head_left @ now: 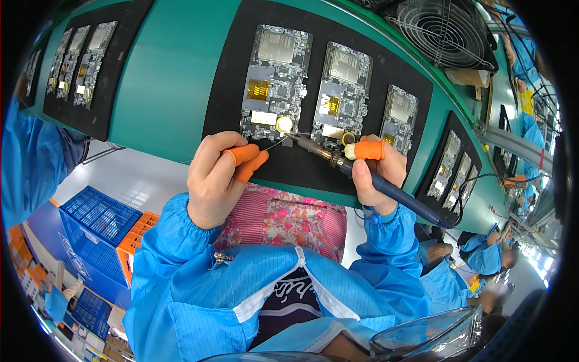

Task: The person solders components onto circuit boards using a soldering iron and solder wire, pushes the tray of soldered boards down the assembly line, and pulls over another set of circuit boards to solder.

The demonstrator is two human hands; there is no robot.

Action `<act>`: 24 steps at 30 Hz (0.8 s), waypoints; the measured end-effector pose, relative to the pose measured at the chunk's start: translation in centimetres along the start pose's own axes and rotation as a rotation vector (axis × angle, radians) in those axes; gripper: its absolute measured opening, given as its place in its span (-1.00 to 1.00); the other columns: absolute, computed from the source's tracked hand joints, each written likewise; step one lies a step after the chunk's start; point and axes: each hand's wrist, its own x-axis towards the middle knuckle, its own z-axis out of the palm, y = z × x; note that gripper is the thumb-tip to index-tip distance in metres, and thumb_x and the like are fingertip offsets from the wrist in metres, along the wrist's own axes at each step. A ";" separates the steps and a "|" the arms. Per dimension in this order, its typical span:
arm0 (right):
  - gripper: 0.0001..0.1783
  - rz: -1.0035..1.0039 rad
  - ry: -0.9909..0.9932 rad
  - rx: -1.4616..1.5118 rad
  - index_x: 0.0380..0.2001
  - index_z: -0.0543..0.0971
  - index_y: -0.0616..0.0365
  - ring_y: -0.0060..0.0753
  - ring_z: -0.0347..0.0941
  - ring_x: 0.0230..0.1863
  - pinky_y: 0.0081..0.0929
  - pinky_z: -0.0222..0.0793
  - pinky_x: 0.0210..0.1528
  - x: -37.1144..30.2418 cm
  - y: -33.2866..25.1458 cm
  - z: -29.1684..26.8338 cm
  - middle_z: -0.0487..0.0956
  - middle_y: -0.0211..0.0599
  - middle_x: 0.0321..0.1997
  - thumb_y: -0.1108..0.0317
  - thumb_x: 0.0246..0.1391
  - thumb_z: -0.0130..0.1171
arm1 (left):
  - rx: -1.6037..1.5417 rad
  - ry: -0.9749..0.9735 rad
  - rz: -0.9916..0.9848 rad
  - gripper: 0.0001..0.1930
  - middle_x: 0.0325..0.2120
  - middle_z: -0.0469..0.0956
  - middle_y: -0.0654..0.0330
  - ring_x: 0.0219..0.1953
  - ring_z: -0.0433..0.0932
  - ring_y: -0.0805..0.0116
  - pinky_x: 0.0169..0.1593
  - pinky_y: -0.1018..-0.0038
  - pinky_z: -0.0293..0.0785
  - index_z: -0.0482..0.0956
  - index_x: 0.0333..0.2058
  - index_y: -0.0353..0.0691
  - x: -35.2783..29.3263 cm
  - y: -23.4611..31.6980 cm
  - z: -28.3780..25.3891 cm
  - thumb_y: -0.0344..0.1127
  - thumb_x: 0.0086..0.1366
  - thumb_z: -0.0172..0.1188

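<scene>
My left hand [218,175], with orange finger cots on its fingertips, pinches a thin solder wire [277,143]. The wire's end reaches the lower edge of a circuit board [274,84], beside a round, pale coin-shaped part [284,124]. In my right hand [381,175], also wearing an orange finger cot, is a soldering iron [395,194] with a dark blue handle. Its tip meets the wire's end near that round part; whether it touches the board is too small to tell. Two more boards, a middle one [344,90] and a right one [399,117], lie alongside on a black mat [232,78].
Green bench [175,72] carries more mats with boards, on the left [90,66] and right [449,166]. A round fan [440,33] stands at the back right. Blue crate [99,214] and orange crate [136,241] sit low left. Blue-sleeved people are on both sides.
</scene>
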 end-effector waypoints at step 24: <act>-0.78 -0.049 -0.028 0.035 -0.53 0.46 0.30 -0.38 0.28 -0.75 -0.54 0.16 -0.67 -0.2 0.3 -0.5 0.39 -0.23 -0.68 0.31 -0.17 0.15 | 0.169 -0.195 0.125 -0.65 -0.24 0.41 0.13 -0.35 0.42 0.27 -0.43 0.46 0.34 0.58 -0.26 -0.20 1.1 -0.1 2.1 -0.54 -0.12 0.32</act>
